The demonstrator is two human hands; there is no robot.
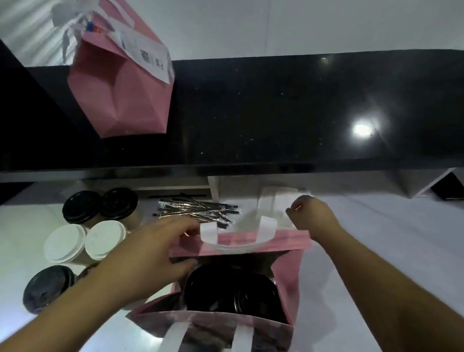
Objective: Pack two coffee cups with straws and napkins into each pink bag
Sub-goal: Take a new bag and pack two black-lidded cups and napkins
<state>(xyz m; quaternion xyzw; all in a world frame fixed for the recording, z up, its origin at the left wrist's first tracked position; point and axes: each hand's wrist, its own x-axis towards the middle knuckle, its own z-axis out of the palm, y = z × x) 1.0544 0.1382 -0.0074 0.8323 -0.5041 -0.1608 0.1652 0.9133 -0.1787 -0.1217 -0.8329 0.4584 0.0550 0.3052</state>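
Two black-lidded cups (234,293) already sit in the open pink bag (286,270) just below the left hand (145,255), whose fingers grip its rim, while the right hand (311,217), curled with nothing visible in it, hovers beside the napkins (272,206), so straws (195,210) and napkins look still unpacked.

1. a coffee shop or café service counter, seen from the staff side.
2. a raised black polished counter ledge (289,110) runs above a lower white worktop (387,264).
3. lidded takeaway cups (95,236), a pile of wrapped straws (195,210) and pink carrier bags (120,86) with a printed order slip (149,55) point to takeaway orders.
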